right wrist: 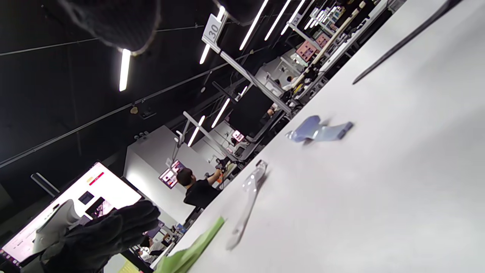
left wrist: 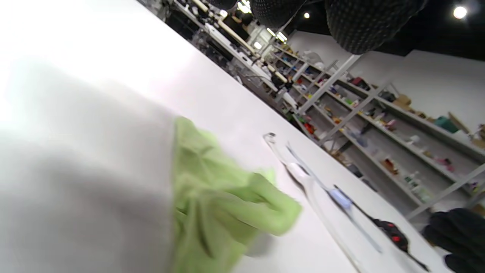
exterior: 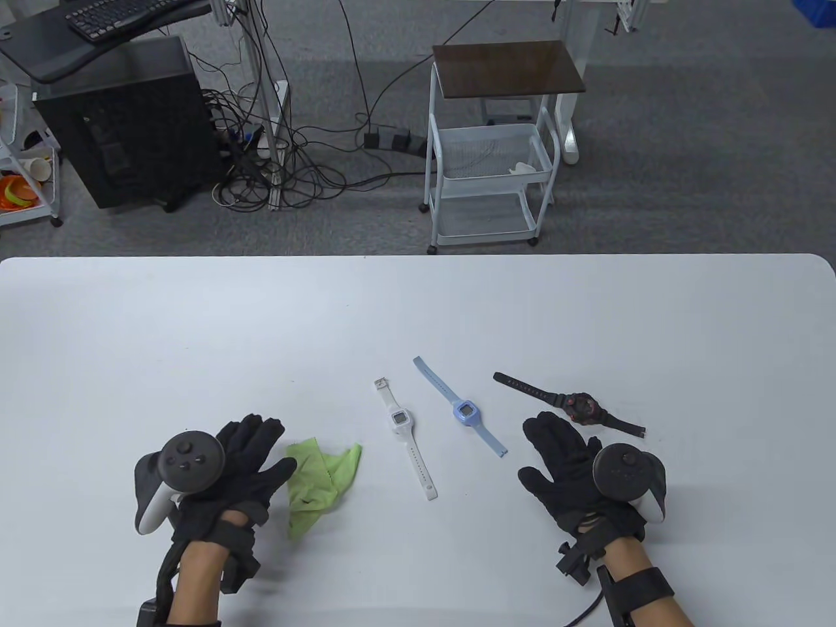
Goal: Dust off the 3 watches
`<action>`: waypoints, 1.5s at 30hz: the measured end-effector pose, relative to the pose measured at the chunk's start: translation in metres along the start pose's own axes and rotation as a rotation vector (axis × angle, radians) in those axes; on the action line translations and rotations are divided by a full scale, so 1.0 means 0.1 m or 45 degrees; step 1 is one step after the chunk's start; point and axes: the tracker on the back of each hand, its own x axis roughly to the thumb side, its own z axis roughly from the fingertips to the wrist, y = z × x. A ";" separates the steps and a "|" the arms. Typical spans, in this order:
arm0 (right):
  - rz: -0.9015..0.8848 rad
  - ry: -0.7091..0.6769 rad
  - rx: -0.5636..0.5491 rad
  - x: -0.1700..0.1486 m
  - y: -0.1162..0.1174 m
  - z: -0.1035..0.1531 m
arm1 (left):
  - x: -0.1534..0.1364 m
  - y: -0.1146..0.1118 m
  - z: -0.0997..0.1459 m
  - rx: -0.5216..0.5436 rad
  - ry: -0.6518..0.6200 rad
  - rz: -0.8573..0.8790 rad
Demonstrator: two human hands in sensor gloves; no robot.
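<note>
Three watches lie flat on the white table (exterior: 196, 326): a white watch (exterior: 405, 436), a blue watch (exterior: 465, 413) and a black watch with red marks (exterior: 578, 406). A crumpled green cloth (exterior: 319, 480) lies left of the white watch. My left hand (exterior: 251, 457) rests open beside the cloth's left edge, fingers straight, holding nothing. My right hand (exterior: 560, 450) lies open just below the black watch, apart from it. The left wrist view shows the cloth (left wrist: 212, 204) close up with the white watch (left wrist: 299, 170), blue watch (left wrist: 341, 199) and black watch (left wrist: 392, 231) beyond. The right wrist view shows the blue watch (right wrist: 318, 131) and white watch (right wrist: 248, 197).
Beyond the table's far edge stand a white wire trolley (exterior: 490, 170) with a dark top, a black computer tower (exterior: 124, 124) and tangled cables (exterior: 274, 163) on the grey floor.
</note>
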 end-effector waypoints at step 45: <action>0.198 -0.005 0.169 0.12 0.20 -0.05 | 0.38 -0.21 -0.02 0.025 -0.148 -0.301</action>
